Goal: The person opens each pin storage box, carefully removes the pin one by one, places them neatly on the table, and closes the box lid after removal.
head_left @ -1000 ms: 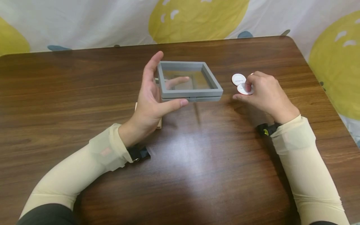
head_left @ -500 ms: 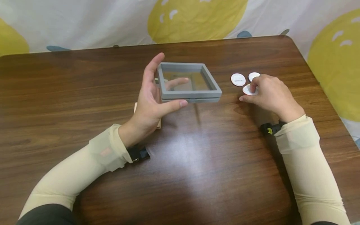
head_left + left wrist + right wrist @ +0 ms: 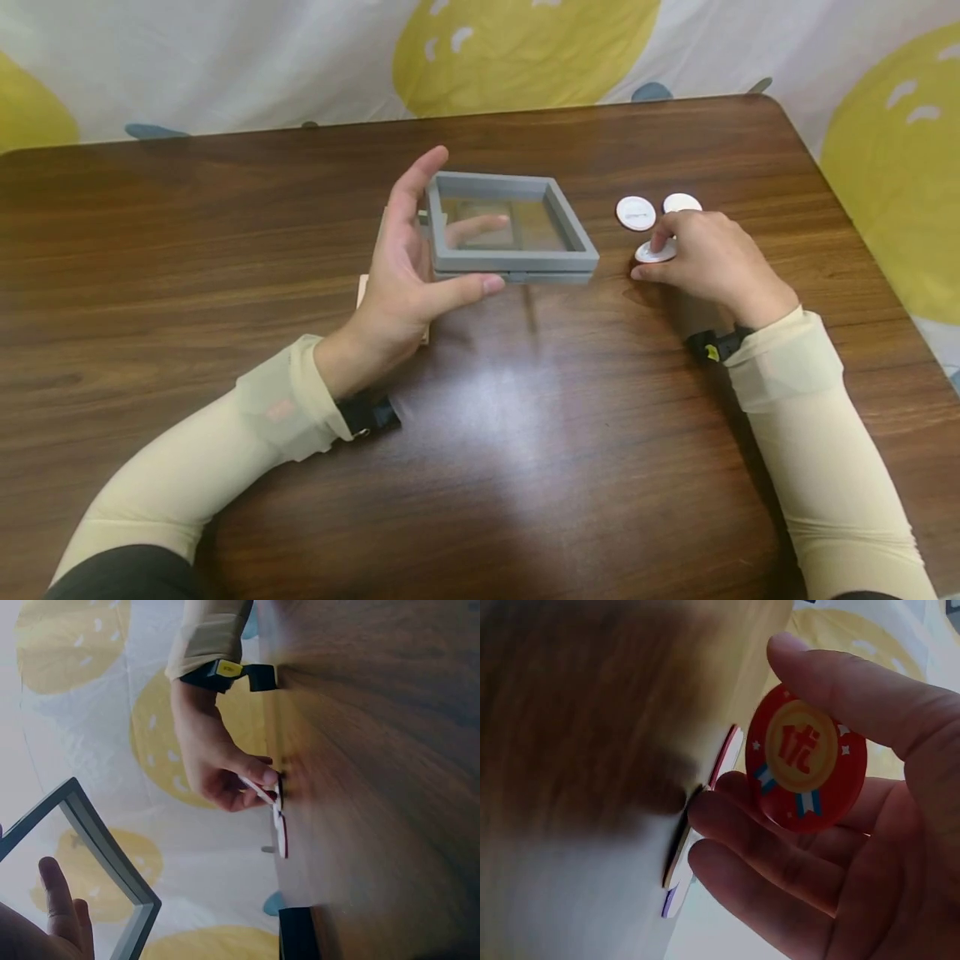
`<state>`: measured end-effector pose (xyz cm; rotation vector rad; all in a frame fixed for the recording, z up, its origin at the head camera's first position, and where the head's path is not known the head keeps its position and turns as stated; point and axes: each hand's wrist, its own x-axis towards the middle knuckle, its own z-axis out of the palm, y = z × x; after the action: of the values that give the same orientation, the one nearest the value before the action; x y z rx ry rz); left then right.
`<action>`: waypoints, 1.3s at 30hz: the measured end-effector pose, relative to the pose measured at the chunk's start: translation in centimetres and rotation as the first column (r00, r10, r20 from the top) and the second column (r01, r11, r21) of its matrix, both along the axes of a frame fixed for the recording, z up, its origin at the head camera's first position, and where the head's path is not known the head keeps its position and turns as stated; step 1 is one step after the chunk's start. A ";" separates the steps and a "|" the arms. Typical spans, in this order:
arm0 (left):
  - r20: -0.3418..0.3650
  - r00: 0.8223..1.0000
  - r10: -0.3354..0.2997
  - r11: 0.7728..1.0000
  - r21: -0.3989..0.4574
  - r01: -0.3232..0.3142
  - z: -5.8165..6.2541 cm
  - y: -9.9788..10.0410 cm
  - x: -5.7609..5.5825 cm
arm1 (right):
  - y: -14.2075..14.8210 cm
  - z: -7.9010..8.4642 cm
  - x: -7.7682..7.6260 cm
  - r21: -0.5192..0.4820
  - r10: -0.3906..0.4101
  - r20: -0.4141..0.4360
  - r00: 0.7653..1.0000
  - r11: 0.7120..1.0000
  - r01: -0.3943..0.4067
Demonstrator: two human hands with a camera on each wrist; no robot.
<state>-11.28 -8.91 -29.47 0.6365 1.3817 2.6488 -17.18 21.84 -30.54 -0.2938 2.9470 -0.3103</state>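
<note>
My left hand (image 3: pixel 397 283) holds a grey display frame (image 3: pixel 517 262) with a clear see-through middle, raised above the table. Its thumb lies along the near edge, and a finger shows through the clear pane. On the right, my right hand (image 3: pixel 708 258) pinches a round pin badge (image 3: pixel 654 252), white back up in the head view. From the right wrist, the same badge (image 3: pixel 795 769) shows a red front with a gold medal design. Two more white-backed badges lie close by: one to the left (image 3: pixel 636 213), the other behind the hand (image 3: pixel 681 202), partly covered.
A pale wooden piece (image 3: pixel 362 287) lies mostly hidden beneath my left hand. In the left wrist view a dark block-like thing (image 3: pixel 298 930) is cut off by the bottom edge. The brown table (image 3: pixel 480 467) meets a patterned cloth (image 3: pixel 262 58) at the back.
My right hand has drawn its badge away from the other two, shifting right and then slightly back left and nearer. The left hand with the frame has moved a little right and down.
</note>
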 end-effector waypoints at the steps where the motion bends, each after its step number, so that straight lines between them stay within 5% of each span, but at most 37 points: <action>1: -0.009 1.000 0.000 1.000 0.000 0.000 0.1 0.0 0.1 | -0.1 0.0 0.0 0.006 0.009 0.011 1.000 1.000 -0.009; 13: -0.095 0.996 -0.003 1.000 0.011 0.004 0.4 0.2 0.8 | -1.0 -0.3 0.3 -0.018 0.166 -0.011 0.986 0.986 -0.167; 23: -0.074 0.997 -0.007 1.000 0.011 0.007 0.3 0.1 0.6 | -0.9 0.0 0.5 0.047 0.133 0.019 0.991 0.990 -0.134; 39: -0.072 0.997 0.003 1.000 0.005 -0.003 0.2 -0.1 0.4 | -1.2 -0.2 0.5 0.019 0.177 0.029 0.984 0.984 -0.178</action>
<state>-10.84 -9.01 -29.30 0.7380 1.3952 2.6573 -16.67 20.61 -30.75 -0.5407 2.8696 -0.2565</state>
